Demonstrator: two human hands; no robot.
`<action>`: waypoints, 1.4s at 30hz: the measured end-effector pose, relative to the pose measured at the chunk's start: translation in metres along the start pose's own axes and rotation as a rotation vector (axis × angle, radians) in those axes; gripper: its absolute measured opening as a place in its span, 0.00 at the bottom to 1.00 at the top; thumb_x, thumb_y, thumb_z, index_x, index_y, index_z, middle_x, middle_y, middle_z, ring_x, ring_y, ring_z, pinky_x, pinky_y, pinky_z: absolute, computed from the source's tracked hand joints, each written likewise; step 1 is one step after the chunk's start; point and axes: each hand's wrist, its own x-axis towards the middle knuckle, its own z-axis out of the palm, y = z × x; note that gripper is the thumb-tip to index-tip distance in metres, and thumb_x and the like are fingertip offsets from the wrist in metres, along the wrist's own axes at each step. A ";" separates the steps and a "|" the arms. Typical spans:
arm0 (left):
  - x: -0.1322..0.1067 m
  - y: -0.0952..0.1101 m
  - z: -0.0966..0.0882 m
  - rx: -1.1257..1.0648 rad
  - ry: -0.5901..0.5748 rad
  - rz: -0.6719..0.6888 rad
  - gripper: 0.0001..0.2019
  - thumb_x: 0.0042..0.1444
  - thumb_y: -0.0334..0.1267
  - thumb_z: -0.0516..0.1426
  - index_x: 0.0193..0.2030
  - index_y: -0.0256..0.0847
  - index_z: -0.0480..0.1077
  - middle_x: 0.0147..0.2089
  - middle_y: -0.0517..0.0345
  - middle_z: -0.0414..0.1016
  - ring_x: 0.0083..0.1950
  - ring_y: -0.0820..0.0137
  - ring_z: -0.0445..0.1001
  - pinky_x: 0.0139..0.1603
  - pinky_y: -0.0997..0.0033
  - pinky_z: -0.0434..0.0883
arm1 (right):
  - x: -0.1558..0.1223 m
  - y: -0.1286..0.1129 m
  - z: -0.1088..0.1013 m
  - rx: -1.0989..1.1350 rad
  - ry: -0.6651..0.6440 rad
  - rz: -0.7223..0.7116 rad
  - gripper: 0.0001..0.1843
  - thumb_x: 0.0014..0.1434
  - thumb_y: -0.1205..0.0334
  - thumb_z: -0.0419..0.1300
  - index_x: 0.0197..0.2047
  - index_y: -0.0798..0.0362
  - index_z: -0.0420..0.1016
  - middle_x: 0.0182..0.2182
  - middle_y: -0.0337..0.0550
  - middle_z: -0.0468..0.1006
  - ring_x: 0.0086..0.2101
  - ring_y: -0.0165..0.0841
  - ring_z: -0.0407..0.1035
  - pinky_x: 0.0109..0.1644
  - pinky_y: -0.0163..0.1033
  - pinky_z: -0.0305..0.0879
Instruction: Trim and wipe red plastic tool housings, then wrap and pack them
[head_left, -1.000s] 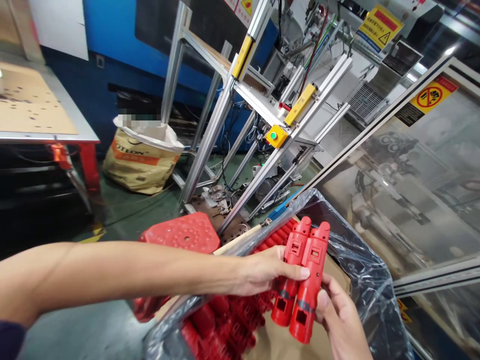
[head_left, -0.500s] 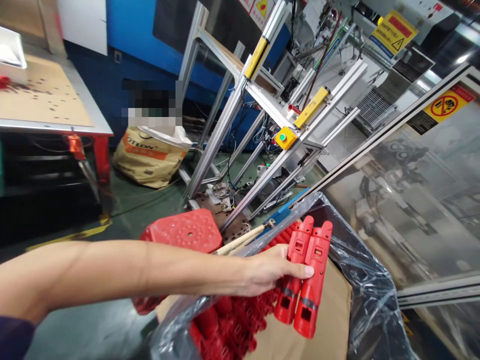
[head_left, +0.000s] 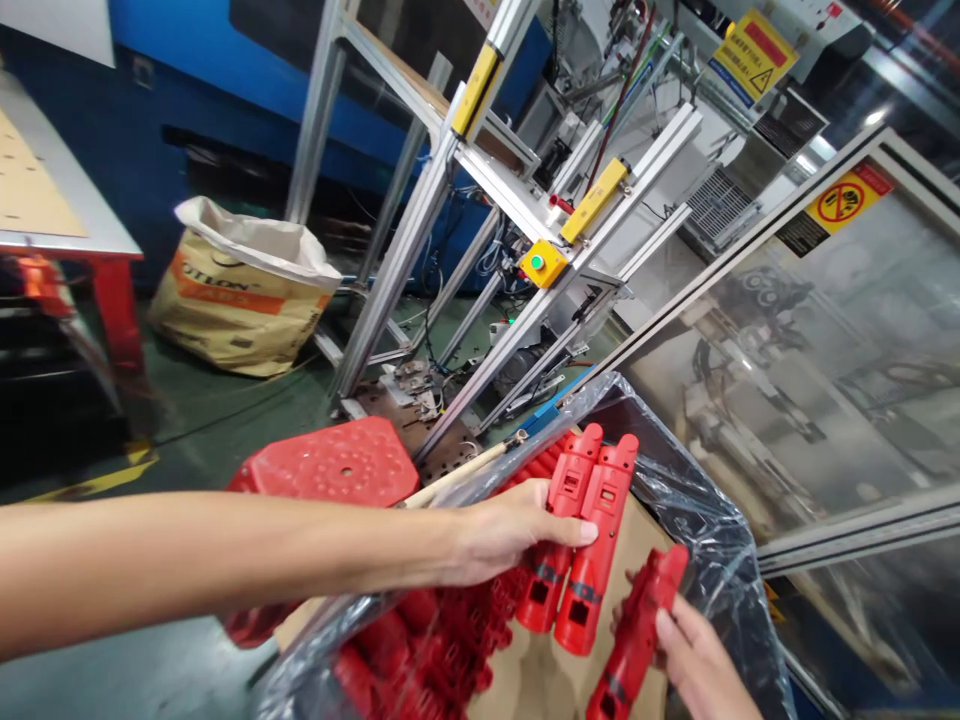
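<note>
My left hand (head_left: 517,530) is closed around two red plastic tube-shaped housings (head_left: 598,545), held side by side with the thumb across their fronts. Each has a small window near the top, a dark band and a square hole lower down. At the lower right, my right hand (head_left: 694,650) grips another red plastic housing (head_left: 637,630), tilted and slightly blurred. Both hands are over a box lined with clear plastic film (head_left: 716,510). Inside it, many similar red housings (head_left: 427,640) lie in rows beside a sheet of brown cardboard (head_left: 525,680).
A red plastic stool (head_left: 330,465) stands left of the box. Behind are a yellow sack (head_left: 240,310), an aluminium frame (head_left: 390,240) with a green button box (head_left: 543,263), and a worktable (head_left: 67,240). A clear guard panel (head_left: 810,370) rises at the right.
My right hand has come into view from the lower right with a red housing. The left hand still holds its two housings. The view has shifted a little to the right.
</note>
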 end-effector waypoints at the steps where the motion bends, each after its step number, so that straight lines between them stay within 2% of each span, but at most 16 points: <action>1: 0.000 0.000 0.000 0.005 -0.005 -0.008 0.23 0.28 0.40 0.75 0.31 0.36 0.75 0.30 0.61 0.79 0.31 0.71 0.75 0.41 0.70 0.73 | 0.003 -0.013 -0.002 0.119 0.045 -0.043 0.35 0.53 0.33 0.62 0.53 0.53 0.75 0.43 0.54 0.81 0.41 0.46 0.77 0.48 0.52 0.71; 3: 0.000 0.002 0.001 0.013 -0.015 -0.024 0.23 0.29 0.41 0.75 0.32 0.36 0.75 0.30 0.61 0.80 0.32 0.71 0.75 0.42 0.68 0.73 | 0.006 -0.041 -0.002 0.229 0.114 -0.127 0.33 0.53 0.39 0.66 0.55 0.52 0.74 0.43 0.56 0.81 0.39 0.45 0.78 0.47 0.51 0.72; 5: -0.001 0.003 0.001 0.023 -0.035 -0.029 0.23 0.30 0.40 0.75 0.34 0.36 0.75 0.32 0.60 0.80 0.33 0.71 0.76 0.43 0.68 0.74 | 0.008 -0.063 0.002 0.215 0.140 -0.196 0.30 0.54 0.42 0.66 0.55 0.51 0.75 0.46 0.55 0.80 0.41 0.44 0.77 0.46 0.49 0.73; 8: -0.002 0.003 0.001 0.019 -0.087 -0.021 0.24 0.32 0.40 0.75 0.37 0.36 0.76 0.35 0.59 0.81 0.38 0.68 0.77 0.46 0.66 0.74 | 0.010 -0.078 0.008 0.178 0.139 -0.273 0.28 0.55 0.44 0.66 0.55 0.48 0.76 0.53 0.51 0.77 0.47 0.44 0.74 0.47 0.46 0.73; 13: -0.004 0.002 0.001 0.003 -0.102 -0.003 0.23 0.32 0.39 0.75 0.37 0.36 0.76 0.37 0.58 0.81 0.40 0.65 0.78 0.50 0.64 0.72 | 0.011 -0.078 0.017 0.178 0.173 -0.318 0.26 0.56 0.46 0.66 0.56 0.46 0.76 0.57 0.48 0.74 0.50 0.44 0.72 0.44 0.42 0.75; 24: -0.005 0.003 0.002 0.026 -0.204 -0.018 0.24 0.36 0.39 0.74 0.42 0.36 0.78 0.38 0.53 0.82 0.38 0.69 0.78 0.53 0.65 0.71 | 0.007 -0.087 0.029 0.184 0.210 -0.325 0.23 0.56 0.45 0.66 0.53 0.43 0.78 0.53 0.47 0.77 0.45 0.43 0.75 0.39 0.39 0.76; 30: -0.006 0.003 0.002 0.029 -0.213 -0.021 0.23 0.36 0.40 0.73 0.42 0.36 0.79 0.38 0.53 0.82 0.37 0.70 0.78 0.51 0.69 0.71 | 0.008 -0.090 0.030 0.225 0.198 -0.303 0.24 0.56 0.46 0.66 0.54 0.43 0.78 0.54 0.48 0.76 0.45 0.42 0.74 0.41 0.41 0.76; 37: -0.009 0.006 0.005 0.051 -0.193 0.062 0.22 0.36 0.40 0.73 0.41 0.36 0.79 0.38 0.54 0.82 0.39 0.69 0.78 0.50 0.69 0.71 | 0.011 -0.085 0.027 0.241 0.244 -0.312 0.27 0.50 0.45 0.70 0.52 0.45 0.79 0.52 0.49 0.78 0.47 0.45 0.74 0.43 0.43 0.76; 42: -0.006 0.002 0.004 0.035 -0.182 0.011 0.23 0.35 0.41 0.73 0.41 0.35 0.79 0.37 0.53 0.82 0.36 0.69 0.78 0.51 0.66 0.72 | 0.011 -0.084 0.028 0.273 0.224 -0.244 0.28 0.52 0.44 0.69 0.54 0.45 0.77 0.53 0.50 0.77 0.44 0.43 0.75 0.44 0.45 0.75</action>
